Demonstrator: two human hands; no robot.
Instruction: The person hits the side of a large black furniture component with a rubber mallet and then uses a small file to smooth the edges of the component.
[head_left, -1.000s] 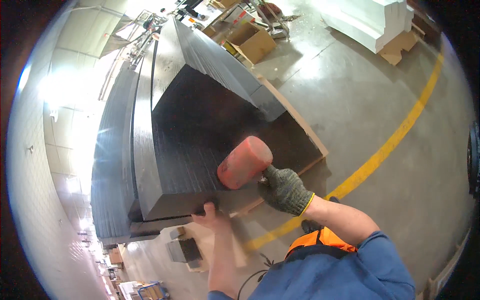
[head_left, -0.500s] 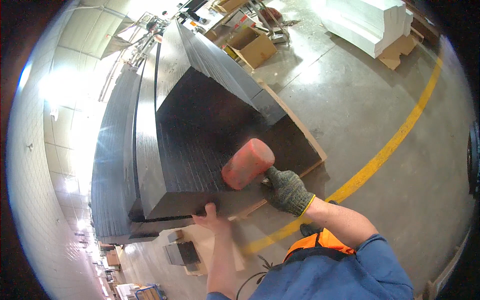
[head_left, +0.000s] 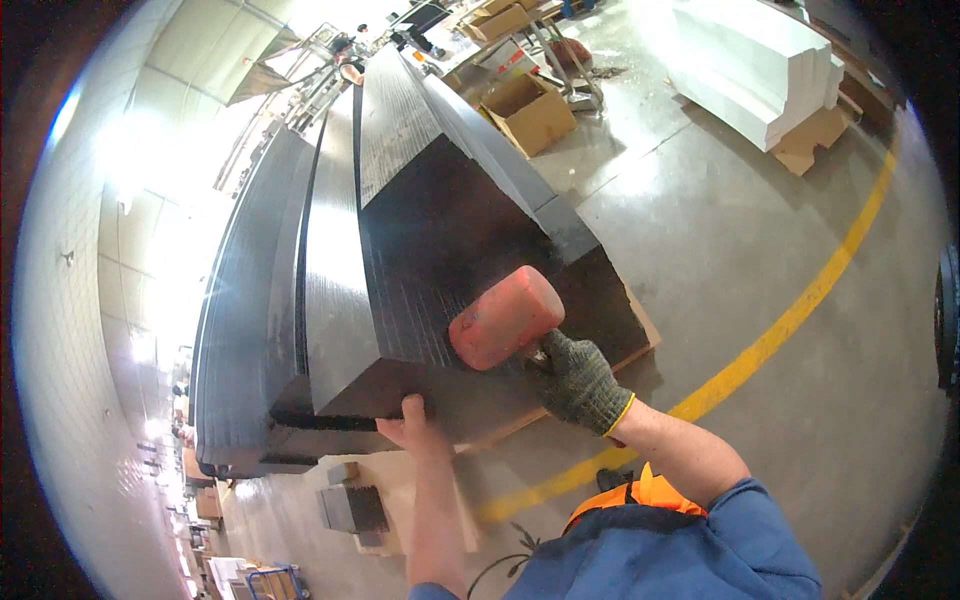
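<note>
My gloved right hand (head_left: 580, 380) is closed round the handle of a mallet with a worn red head (head_left: 507, 318). The mallet head is held before the dark end of a stack of long black boards (head_left: 440, 225); whether it touches them I cannot tell. My bare left hand (head_left: 415, 430) grips the lower near edge of a long black piece (head_left: 345, 388) at the stack's left side. Its thumb points up against the end, and its fingertips are partly hidden beneath. Another black stack (head_left: 245, 350) lies further left, past a narrow gap.
Cardboard and small dark blocks (head_left: 352, 508) lie on the floor below my left hand. Open cardboard boxes (head_left: 528, 112) stand beyond the stack. White stacked pieces (head_left: 755, 75) sit at the far right, and a yellow floor line (head_left: 770, 340) curves along the right.
The view has shifted, so the stacks appear further right. Against the stack's end, the mallet head has moved slightly left and turned a little. My left hand stays at the lower edge.
</note>
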